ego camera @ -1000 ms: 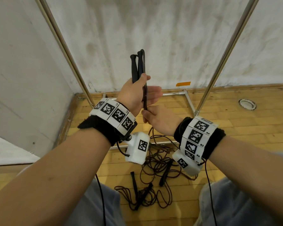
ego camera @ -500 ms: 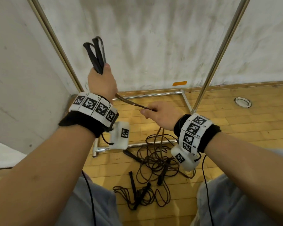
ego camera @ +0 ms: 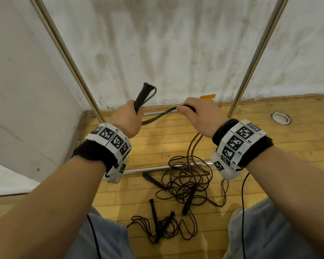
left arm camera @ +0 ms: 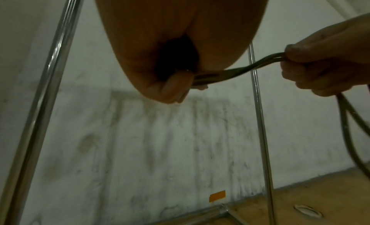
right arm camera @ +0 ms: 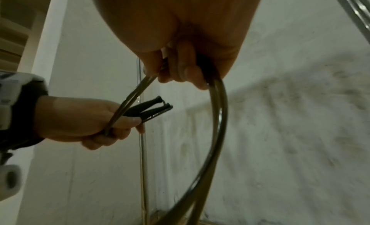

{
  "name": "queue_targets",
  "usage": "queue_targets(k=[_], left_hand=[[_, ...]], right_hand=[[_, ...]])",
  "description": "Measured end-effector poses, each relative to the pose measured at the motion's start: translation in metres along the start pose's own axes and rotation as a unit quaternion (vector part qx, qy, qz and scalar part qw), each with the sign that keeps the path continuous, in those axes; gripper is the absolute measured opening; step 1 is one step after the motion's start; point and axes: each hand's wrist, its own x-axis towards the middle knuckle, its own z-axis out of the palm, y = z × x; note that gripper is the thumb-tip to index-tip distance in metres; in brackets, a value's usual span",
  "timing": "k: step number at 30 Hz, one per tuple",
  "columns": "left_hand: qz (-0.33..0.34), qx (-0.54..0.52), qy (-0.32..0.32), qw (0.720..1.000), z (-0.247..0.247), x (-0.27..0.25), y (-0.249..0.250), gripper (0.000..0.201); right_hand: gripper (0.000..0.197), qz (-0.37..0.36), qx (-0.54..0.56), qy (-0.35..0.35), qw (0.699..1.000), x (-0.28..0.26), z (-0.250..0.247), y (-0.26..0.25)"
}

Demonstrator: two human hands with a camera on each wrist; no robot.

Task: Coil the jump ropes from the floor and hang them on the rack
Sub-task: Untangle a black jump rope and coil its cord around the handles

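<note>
Left hand (ego camera: 126,119) grips two black handles (ego camera: 141,99) together, their ends pointing up toward the wall. From it a doubled brown rope (ego camera: 157,116) sags across to the right hand (ego camera: 198,116), which is closed around it. Below, the rope drops to a tangled pile (ego camera: 185,184) on the wooden floor (ego camera: 269,146), between the rack (ego camera: 254,53) uprights.

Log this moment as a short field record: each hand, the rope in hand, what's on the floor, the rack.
left hand: grips both black handles together
right hand: holds the doubled cord
cord: spans between the hands, then hangs to the floor
floor pile: tangled ropes and loose handles, uncoiled
rack poles: nothing hung in view
</note>
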Motion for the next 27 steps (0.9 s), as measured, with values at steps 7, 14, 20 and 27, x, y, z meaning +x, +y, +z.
queue_targets(k=[7, 14, 20, 27], left_hand=[[0.126, 0.060, -0.161, 0.977, 0.018, -0.023, 0.019, 0.068], [0.167, 0.033, -0.224, 0.960, 0.021, -0.038, 0.036, 0.030], [0.193, -0.062, -0.239, 0.950, -0.003, -0.042, 0.039, 0.032], [0.189, -0.267, -0.118, 0.938, -0.023, -0.039, 0.039, 0.016]], right_hand=[[0.023, -0.018, -0.026, 0.065, 0.997, 0.006, -0.008, 0.001], [0.026, 0.012, 0.015, 0.070, 0.997, 0.011, -0.011, 0.009], [0.032, 0.090, 0.137, -0.008, 0.986, 0.013, -0.017, 0.019], [0.034, 0.155, 0.264, -0.045, 0.951, 0.012, -0.010, 0.015]])
